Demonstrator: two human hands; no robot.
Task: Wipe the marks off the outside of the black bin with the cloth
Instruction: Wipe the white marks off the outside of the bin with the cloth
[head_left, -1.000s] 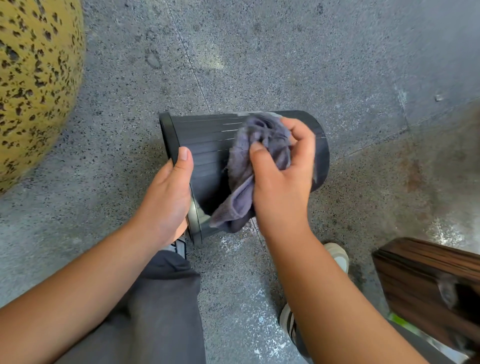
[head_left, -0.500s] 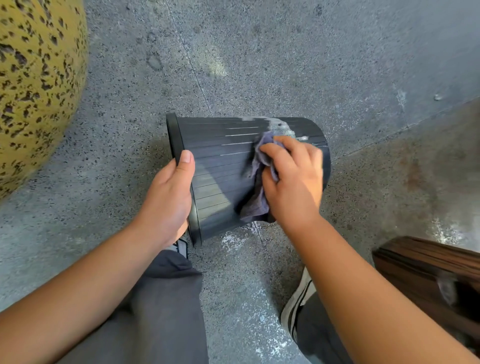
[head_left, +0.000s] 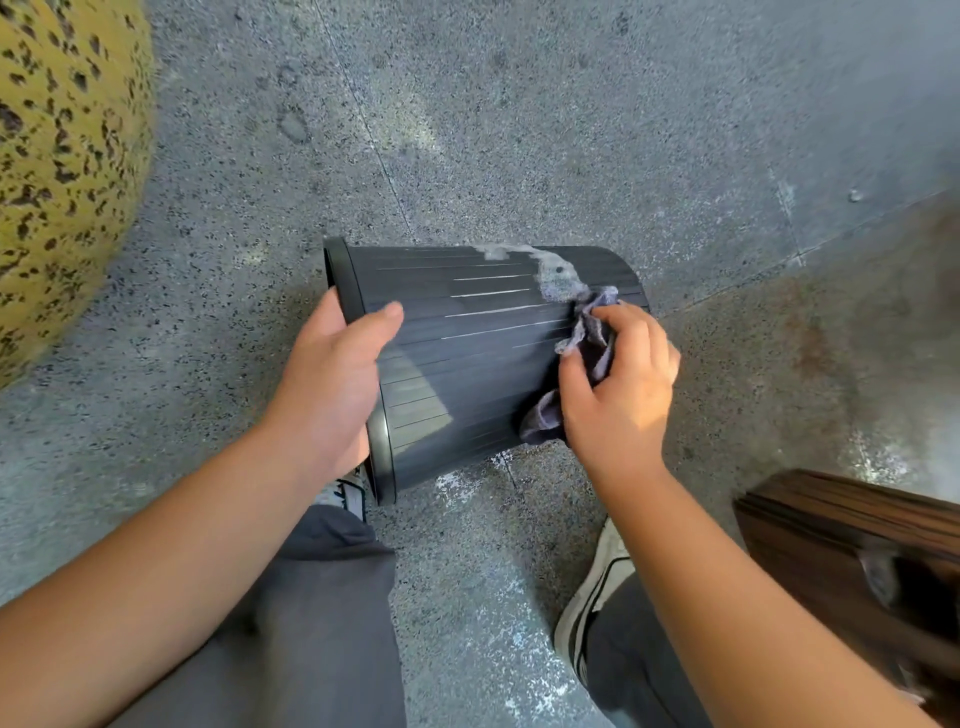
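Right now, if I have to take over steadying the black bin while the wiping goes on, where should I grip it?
Probably at the rim of the black bin, coming from its open left end. The bin is tipped on its side, and the left hand already clamps that rim, thumb across the ribbed wall. That leaves the right hand and cloth room near the whitish mark.

Speckled grey stone floor (head_left: 571, 104) with thin joint lines, rust-brown stain at right, whitish scuffs near, yellow black-flecked stone sphere (head_left: 62, 171) far left, dark slatted wooden bench (head_left: 852, 540) near right, daylight patches.
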